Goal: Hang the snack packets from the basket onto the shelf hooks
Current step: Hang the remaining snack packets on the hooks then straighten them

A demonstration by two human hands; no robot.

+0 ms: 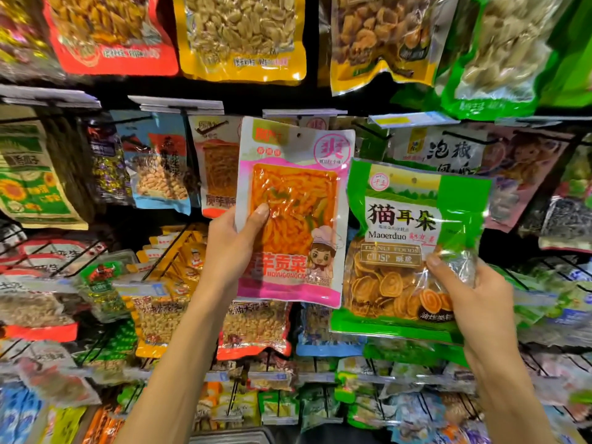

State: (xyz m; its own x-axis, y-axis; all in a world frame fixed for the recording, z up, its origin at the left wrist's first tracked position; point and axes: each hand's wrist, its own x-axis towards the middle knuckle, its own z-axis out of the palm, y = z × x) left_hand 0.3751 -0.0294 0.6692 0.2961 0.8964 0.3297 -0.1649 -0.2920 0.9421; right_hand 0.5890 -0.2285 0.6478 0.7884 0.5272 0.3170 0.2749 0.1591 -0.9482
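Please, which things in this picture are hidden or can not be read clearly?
Head view, every item:
- Any hook behind the pink packet of orange strips: that packet covers it.
- Most fingers of the left hand and right hand: behind the pink packet and the green packet of spiral crisps.
- The basket: outside the frame.
- Print on the pale price labels: blurred.

Along the top row before you hang a red packet (109, 33), a yellow packet of pale nuts (240, 36) beside it, and a green bag (493, 59) at the far right. Below, to your left, you see a green sunflower-print packet (28, 181) and a blue-edged peanut packet (160, 168). To your right, a white packet with bold black characters (448, 152) hangs under a yellow-and-blue price label (413, 120).
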